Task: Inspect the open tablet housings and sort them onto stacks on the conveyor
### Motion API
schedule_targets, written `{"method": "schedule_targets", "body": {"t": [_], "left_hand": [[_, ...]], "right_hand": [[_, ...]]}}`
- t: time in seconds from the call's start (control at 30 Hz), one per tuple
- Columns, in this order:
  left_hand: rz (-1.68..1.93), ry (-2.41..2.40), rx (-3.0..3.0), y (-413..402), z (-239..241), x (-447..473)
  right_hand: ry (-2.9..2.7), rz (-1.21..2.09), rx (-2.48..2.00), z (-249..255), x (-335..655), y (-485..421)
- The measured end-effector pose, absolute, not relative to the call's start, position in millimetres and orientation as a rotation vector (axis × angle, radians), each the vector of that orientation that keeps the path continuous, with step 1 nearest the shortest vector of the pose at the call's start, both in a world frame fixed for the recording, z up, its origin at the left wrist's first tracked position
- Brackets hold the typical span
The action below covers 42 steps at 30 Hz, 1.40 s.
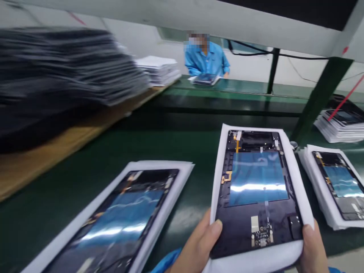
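Observation:
Both hands grip the near end of a black tablet panel point(257, 193) that lies in white foam wrap, its blue shiny film facing up. My left hand point(197, 244) holds the lower left corner with the thumb on top. At the lower right corner, my right hand point(313, 248) does the same. The panel is lifted a little above the dark green belt point(93, 167). A second wrapped panel point(119, 220) lies on the belt to the left, near my left hand.
A stack of wrapped panels point(335, 185) lies at the right, another stack point(341, 123) behind it. A blurred dark pile point(57, 76) fills a wooden shelf at left. Across the belt, a person in a blue coat point(206, 58) handles a panel. A green post point(318, 98) slants at right.

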<state>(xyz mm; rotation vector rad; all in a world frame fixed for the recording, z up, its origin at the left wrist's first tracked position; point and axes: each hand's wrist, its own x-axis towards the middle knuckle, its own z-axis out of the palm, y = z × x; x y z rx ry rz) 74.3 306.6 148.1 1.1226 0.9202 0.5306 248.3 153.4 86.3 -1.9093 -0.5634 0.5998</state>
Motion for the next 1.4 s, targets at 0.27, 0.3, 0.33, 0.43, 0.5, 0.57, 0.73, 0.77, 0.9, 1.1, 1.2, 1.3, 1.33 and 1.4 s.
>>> {"method": "schedule_targets", "body": {"t": [0.27,0.3,0.33,0.43,0.5,0.57,0.73,0.77,0.9,1.1,1.2,1.3,1.33,1.4], "left_hand": [[0.234,0.929,1.291,323,97,15],[0.207,0.946,1.376,329,100,12],[0.200,0.995,1.444,336,104,11],[0.240,1.211,1.540,359,118,20],[0.238,1.294,1.598,370,123,32],[0.223,1.326,1.691,374,124,41],[0.241,1.328,1.954,372,131,44],[0.268,1.326,1.989,371,134,43],[0.368,1.372,1.809,370,142,46],[0.422,1.260,0.996,370,131,76],[0.566,1.341,1.220,368,128,85],[0.756,1.340,1.400,368,131,79],[0.810,1.315,1.435,369,133,75],[0.905,1.248,1.445,373,138,68]], "right_hand": [[-0.508,0.826,-2.022,58,212,167],[-0.552,0.851,-2.037,59,215,166],[-0.596,0.859,-2.066,63,220,167],[-0.642,0.802,-2.234,82,239,186],[-0.677,0.902,-2.286,96,249,206],[-0.757,1.006,-2.252,106,254,223],[-0.890,0.875,-2.352,118,244,240],[-0.918,0.824,-2.381,120,241,239],[-0.957,0.713,-2.442,127,230,238],[-0.915,0.710,-2.410,118,227,238],[-0.859,0.693,-2.377,114,231,235],[-0.800,0.608,-2.339,117,235,230],[-0.769,0.591,-2.297,119,236,229],[-0.646,0.663,-2.130,126,236,228]]}}
